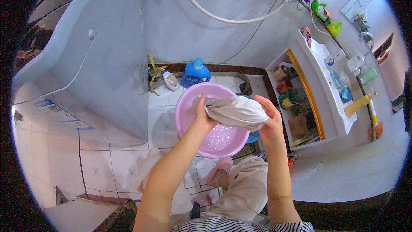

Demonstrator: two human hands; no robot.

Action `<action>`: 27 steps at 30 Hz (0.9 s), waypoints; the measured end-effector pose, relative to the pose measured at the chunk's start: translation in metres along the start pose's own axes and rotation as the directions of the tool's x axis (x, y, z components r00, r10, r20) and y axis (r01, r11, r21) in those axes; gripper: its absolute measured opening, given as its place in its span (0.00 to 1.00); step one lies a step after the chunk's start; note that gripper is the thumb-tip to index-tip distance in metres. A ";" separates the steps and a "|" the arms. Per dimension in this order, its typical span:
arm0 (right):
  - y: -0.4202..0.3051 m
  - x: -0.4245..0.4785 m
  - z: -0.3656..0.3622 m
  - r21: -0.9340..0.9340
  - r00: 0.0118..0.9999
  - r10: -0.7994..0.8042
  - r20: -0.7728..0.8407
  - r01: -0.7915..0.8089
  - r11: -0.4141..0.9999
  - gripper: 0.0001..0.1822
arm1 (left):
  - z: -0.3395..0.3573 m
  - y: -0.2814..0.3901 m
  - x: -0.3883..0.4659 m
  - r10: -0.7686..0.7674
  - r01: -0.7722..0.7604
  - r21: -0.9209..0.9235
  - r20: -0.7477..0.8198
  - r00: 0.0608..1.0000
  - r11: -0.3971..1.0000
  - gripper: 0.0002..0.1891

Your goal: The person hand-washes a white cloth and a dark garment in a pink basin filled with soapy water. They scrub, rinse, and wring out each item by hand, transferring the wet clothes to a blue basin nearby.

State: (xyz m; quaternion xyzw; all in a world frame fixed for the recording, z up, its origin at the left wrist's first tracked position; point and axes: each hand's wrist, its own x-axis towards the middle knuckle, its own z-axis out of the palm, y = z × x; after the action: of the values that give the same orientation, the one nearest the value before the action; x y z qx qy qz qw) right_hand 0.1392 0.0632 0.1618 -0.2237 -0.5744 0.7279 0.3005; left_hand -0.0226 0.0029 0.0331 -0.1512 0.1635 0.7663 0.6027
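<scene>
A bunched white cloth (239, 111) is stretched between my two hands above a pink plastic basin (183, 103). My left hand (204, 116) grips its left end, thumb up. At the other end, my right hand (270, 119) has its fingers around the gathered fabric. Rippling water (222, 137) shows in the basin below the cloth. Part of a blue object (253, 137) is visible behind the basin's right rim; the rest is hidden.
A blue detergent bottle (195, 73) and a smaller white bottle (170, 80) stand beyond the basin. On the left rises a large grey appliance (106, 71). At right is a washbasin (334, 96) over an open cabinet (294, 103). A white hose (222, 17) hangs across the wall.
</scene>
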 end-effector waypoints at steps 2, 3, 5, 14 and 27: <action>0.017 0.000 -0.027 0.182 0.999 0.012 -0.045 -0.004 0.983 0.29 | -0.006 -0.003 0.009 0.034 -0.035 -0.011 -0.018 0.999 0.999 0.33; 0.025 0.001 -0.042 0.323 0.999 0.016 -0.048 0.001 0.946 0.29 | -0.008 -0.004 0.013 0.034 -0.035 -0.047 -0.015 0.999 0.998 0.30; 0.055 0.014 -0.075 0.539 0.975 0.075 -0.210 0.052 0.841 0.28 | -0.009 -0.006 0.017 0.032 -0.033 -0.113 -0.006 0.999 0.993 0.22; 0.195 0.059 -0.080 0.370 0.986 0.118 -0.115 -0.068 0.927 0.20 | 0.008 -0.027 0.003 -0.052 0.058 -0.024 0.185 0.981 0.998 0.13; 0.177 0.056 -0.001 0.737 0.978 0.013 0.208 -0.166 0.655 0.22 | -0.011 -0.031 -0.013 -0.238 0.232 0.056 0.171 0.956 0.971 0.22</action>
State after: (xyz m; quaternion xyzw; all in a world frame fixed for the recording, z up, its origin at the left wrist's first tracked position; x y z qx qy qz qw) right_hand 0.0678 0.0741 -0.0087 -0.0393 -0.2366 0.9310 0.2751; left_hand 0.0107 -0.0060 0.0264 -0.0907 0.1039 0.6966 0.7041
